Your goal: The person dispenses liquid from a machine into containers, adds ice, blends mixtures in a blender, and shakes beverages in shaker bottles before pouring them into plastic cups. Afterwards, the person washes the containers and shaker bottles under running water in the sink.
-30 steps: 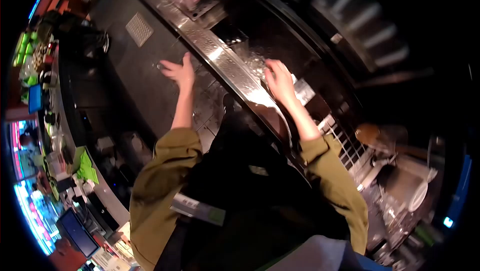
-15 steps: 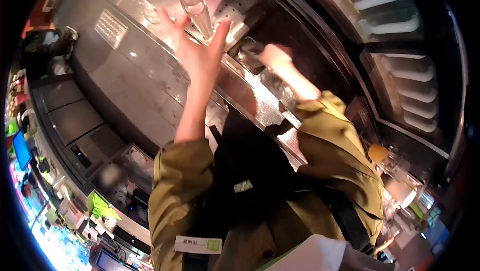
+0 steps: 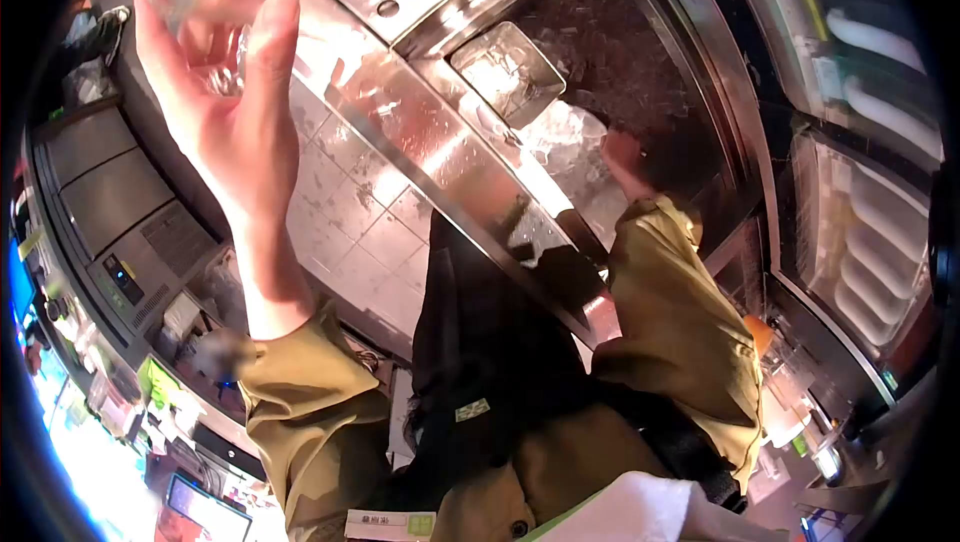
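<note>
We see our left hand [image 3: 215, 92] raised high at the upper left of the view, fingers curled around a clear glass [image 3: 200, 12] — the thumb on one side, the other fingers on the far side, the grip closed on it. Half a second ago that hand sat nearer the middle of the view with the tall glass upright between thumb and fingers; now it is larger, closer to the camera and further left, and the glass is partly cut off by the top edge of the view.

Our right hand [image 3: 625, 160] is down in the ice well [image 3: 640, 62], among the ice [image 3: 570, 137] near the well's near edge. Only its back shows, so we cannot tell whether it is spread or closed. Earlier the right forearm was lit and stretched over the well; now the hand has sunk lower and sits in shadow, the olive sleeve [image 3: 670, 302] drawn up against the steel tabletop [image 3: 420, 132] edge.

A steel scoop [image 3: 505, 72] lies in the well at its left corner — well apart from the left hand, near the ice.
</note>
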